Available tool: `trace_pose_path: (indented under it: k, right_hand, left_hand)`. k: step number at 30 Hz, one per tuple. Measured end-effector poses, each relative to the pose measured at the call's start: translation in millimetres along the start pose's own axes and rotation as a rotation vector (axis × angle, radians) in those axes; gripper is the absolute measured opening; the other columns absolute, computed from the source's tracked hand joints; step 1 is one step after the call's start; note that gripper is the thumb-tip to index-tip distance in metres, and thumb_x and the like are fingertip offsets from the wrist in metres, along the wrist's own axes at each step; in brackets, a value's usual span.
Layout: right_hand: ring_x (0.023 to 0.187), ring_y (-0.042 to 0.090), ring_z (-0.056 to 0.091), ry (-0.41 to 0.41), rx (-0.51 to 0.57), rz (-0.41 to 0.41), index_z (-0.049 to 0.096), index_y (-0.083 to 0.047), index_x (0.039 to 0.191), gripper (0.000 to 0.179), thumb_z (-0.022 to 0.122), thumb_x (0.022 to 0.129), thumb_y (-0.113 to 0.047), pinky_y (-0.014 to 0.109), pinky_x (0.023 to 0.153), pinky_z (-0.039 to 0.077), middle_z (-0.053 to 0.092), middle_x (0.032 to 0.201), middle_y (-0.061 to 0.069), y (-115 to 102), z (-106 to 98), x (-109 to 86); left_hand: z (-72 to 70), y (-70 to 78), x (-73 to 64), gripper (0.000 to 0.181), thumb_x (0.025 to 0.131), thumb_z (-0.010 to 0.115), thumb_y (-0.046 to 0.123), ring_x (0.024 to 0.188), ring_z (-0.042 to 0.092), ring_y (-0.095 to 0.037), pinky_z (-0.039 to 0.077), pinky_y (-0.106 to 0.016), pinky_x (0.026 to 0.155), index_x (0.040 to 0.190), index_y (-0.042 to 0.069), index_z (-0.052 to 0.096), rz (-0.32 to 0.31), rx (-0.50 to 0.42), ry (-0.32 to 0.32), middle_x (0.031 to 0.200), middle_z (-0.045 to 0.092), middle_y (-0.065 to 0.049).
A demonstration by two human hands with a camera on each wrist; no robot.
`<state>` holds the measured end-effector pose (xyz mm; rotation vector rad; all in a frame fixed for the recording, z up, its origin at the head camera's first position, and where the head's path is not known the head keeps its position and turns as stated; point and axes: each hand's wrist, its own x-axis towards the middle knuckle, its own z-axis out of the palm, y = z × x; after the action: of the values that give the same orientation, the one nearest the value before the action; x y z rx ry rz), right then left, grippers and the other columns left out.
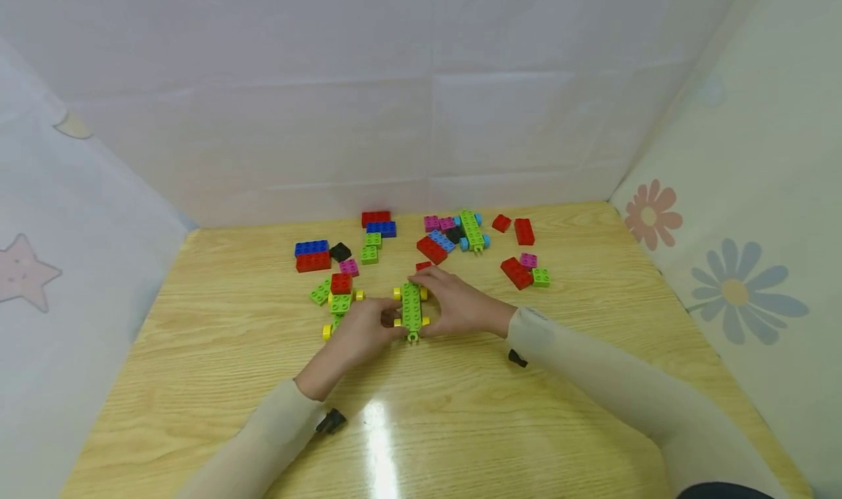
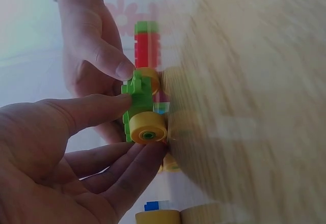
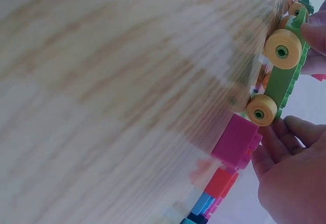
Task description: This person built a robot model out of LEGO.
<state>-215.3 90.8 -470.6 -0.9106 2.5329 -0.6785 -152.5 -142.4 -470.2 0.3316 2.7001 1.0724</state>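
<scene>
A green wheeled toy base (image 1: 411,309) with yellow wheels and a hitch at its near end stands between both hands. My left hand (image 1: 364,334) pinches its near end; in the left wrist view the thumb lies by the hitch and the fingers reach a yellow wheel (image 2: 147,128). My right hand (image 1: 463,302) spans the base's length, fingertips at the far end, thumb near the hitch. Just left, partly hidden by my left hand, is a second green base with yellow wheels (image 1: 327,332), carrying a green brick (image 1: 340,303) and a red brick (image 1: 341,283).
Behind the hands lie loose bricks: blue (image 1: 312,248) and red (image 1: 313,262) at left, a red brick (image 1: 516,272) at right. A green base with blue wheels (image 1: 471,230) stands farther back. Cloth walls (image 1: 421,141) border the wooden table (image 1: 460,426).
</scene>
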Motion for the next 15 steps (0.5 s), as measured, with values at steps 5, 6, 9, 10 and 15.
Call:
trace_pose_path:
  k: [5,6,9,10,15]
  right_hand:
    - [0.159,0.034,0.048,0.013,-0.012,-0.006,0.036,-0.013,0.175,0.108,0.093,0.090,-0.048,0.057,0.132,0.044,0.042,0.173,0.008,4,0,-0.6]
    - [0.159,0.034,0.048,0.013,-0.017,-0.003,0.036,-0.013,0.175,0.108,0.093,0.090,-0.049,0.057,0.132,0.044,0.042,0.172,0.007,5,0,-0.8]
    - [0.159,0.033,0.048,0.012,-0.020,0.001,0.038,-0.013,0.174,0.107,0.092,0.090,-0.049,0.057,0.133,0.043,0.043,0.171,0.007,7,-1,-1.7]
    - [0.159,0.034,0.048,0.010,-0.016,0.004,0.039,-0.013,0.174,0.106,0.092,0.090,-0.049,0.057,0.133,0.043,0.043,0.171,0.008,7,-1,-2.3]
    - [0.158,0.035,0.049,0.002,-0.007,0.003,0.039,-0.010,0.173,0.106,0.092,0.090,-0.048,0.058,0.134,0.042,0.044,0.171,0.010,6,-3,-4.5]
  left_hand:
    - [5.8,-13.3,5.9,0.050,0.097,0.090,0.025,0.101,0.082,-0.021,0.070,-0.039,0.088,0.139,0.002,0.076,0.043,-0.028,-0.001,0.118,0.085,-0.011]
    - [7.8,-17.0,7.7,0.050,0.097,0.090,0.027,0.101,0.082,-0.020,0.070,-0.038,0.089,0.139,0.003,0.077,0.043,-0.034,0.000,0.118,0.085,-0.010]
    - [7.8,-15.7,7.6,0.050,0.097,0.090,0.026,0.100,0.082,-0.019,0.070,-0.038,0.087,0.139,0.002,0.077,0.056,-0.032,-0.002,0.117,0.085,-0.010]
    - [7.0,-13.8,6.7,0.050,0.097,0.090,0.026,0.100,0.081,-0.019,0.070,-0.038,0.087,0.139,0.002,0.077,0.053,-0.037,-0.003,0.117,0.085,-0.009]
    - [1.4,0.6,-0.4,0.048,0.098,0.088,0.019,0.100,0.081,-0.023,0.070,-0.040,0.088,0.138,-0.003,0.075,0.058,-0.028,-0.015,0.118,0.084,-0.015]
